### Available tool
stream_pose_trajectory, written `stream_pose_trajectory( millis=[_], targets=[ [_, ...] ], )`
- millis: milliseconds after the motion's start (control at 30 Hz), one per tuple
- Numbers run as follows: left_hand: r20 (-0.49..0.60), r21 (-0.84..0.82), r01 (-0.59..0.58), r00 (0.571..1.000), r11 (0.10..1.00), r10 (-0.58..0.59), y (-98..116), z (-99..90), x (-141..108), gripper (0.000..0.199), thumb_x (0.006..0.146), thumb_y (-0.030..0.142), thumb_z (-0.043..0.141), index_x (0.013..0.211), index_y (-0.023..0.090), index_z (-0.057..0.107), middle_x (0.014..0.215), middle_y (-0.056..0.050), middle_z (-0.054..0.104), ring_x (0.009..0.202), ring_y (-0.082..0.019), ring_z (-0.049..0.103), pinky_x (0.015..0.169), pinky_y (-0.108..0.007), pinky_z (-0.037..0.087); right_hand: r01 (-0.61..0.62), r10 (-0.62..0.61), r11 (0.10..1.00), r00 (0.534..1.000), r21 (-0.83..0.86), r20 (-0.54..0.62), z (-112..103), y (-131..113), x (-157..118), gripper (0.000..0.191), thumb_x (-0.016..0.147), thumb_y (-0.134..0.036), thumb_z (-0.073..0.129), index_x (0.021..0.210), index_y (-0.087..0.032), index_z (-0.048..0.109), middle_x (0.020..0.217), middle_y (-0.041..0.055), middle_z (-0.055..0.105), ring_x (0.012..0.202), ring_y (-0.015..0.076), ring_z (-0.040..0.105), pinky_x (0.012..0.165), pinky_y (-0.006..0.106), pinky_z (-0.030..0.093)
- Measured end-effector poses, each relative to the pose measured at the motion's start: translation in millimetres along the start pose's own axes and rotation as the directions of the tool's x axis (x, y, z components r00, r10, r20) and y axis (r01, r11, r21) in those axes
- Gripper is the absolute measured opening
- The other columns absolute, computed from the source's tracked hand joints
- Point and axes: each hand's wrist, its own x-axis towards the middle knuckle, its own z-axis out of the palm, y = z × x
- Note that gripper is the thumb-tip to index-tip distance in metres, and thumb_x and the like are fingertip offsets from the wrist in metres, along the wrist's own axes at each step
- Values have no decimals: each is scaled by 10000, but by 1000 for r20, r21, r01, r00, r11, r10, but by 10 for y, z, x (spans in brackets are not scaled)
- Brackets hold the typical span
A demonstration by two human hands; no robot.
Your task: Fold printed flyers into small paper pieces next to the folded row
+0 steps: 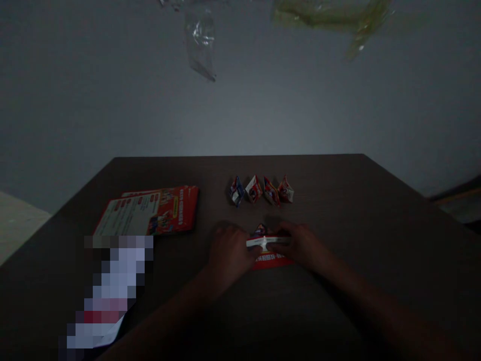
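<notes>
"Red printed paper (272, 260) is what we have, front of the worktop (330, 200), between the two hands. Grip?"

"Left hand (231, 245) and right hand (304, 245) both pinched closed on it, one at each end, thumbs near the middle of the white folded band. Fingertips partly hidden, so we can't tell the exact contact."

"Handling?"

"Light, we'd judge. Thin but springy, holds a crease, could tear or kink if pulled. The band catches a bright glint, so we'd guess slightly slick. Best hold: both ends of the fold, thumbs on the near face."

"What's that small patterned bit just beyond the band?"

"Can't tell if it's part of the same paper. Too dark."

"Further out?"

"Row of four folded paper pieces (271, 192) beyond the hands, points up. They look easy to knock if we reach forward. Pile of printed sheets (176, 210) well off to the left, spread unevenly."

"Anything in the way?"

"Pixelated item (112, 286) near the left forearm, by the pile's near edge; we can't identify it. Behind the worktop, wall (240, 120) with clear tape (201, 42) and yellowish tape (326, 19), out of the way."
</notes>
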Motion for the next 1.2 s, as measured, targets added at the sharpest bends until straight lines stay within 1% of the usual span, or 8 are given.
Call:
stream_pose_trajectory(
  millis=[200,400,500,600,733,900,1033,1200],
  targets=[
    [39,4,52,998,999,-52,-1,-48,-11,306,795,451,522,803,186,674,856,-88,680,860,-258,606,786,-393,411,-29,29,1000,1000,2,6,-25,20,-4,282,713,-350,686,961,-227,635,946,24,707,839,210,659,686,278,470],
    [83,31,60,995,998,-62,-2,-97,-14,319,805,445,502,787,174,671,849,-96,679,868,-255,609,795,-389,412,-65,66,998,997,-18,30,-71,17,-5,319,700,-355,696,984,-219,641,946,39,704,821,212,652,652,273,462],
    [95,44,52,994,998,-56,-27,-126,-12,344,802,463,496,777,167,671,830,-102,683,824,-259,619,751,-386,425,-72,72,997,997,-13,40,-99,31,-8,330,697,-354,700,989,-214,640,956,47,702,834,219,647,649,277,456],
    [118,52,47,992,998,-53,-68,-142,-5,364,785,495,507,756,171,671,815,-101,687,788,-254,627,720,-372,433,-69,70,997,997,-15,43,-122,46,-15,302,710,-351,688,971,-207,643,940,50,700,812,214,644,633,275,447],
    [160,66,41,986,997,-51,-109,-173,10,348,780,488,509,761,184,677,835,-98,689,796,-256,634,722,-369,441,-86,88,996,995,-32,56,-139,76,-18,318,702,-367,688,974,-206,646,872,47,693,747,201,634,580,262,423],
    [205,39,45,977,998,-52,-125,-256,18,338,770,487,518,747,188,676,836,-93,690,749,-243,641,643,-334,445,-119,120,993,991,-20,59,-158,147,-15,331,682,-385,699,953,-203,643,810,31,680,689,178,622,550,247,405],
    [240,36,38,970,999,-46,-140,-310,23,331,751,484,530,736,189,679,822,-92,692,745,-243,643,610,-315,442,-130,132,991,988,-33,78,-202,187,-17,336,683,-409,693,946,-206,642,789,21,676,676,173,617,535,244,397],
    [275,16,69,959,998,-70,-178,-336,39,290,727,453,552,737,196,686,799,-79,693,721,-233,644,551,-285,414,-145,143,989,985,5,98,-244,266,-20,296,691,-372,688,926,-199,638,793,24,687,688,170,631,545,237,416]
  ],
)
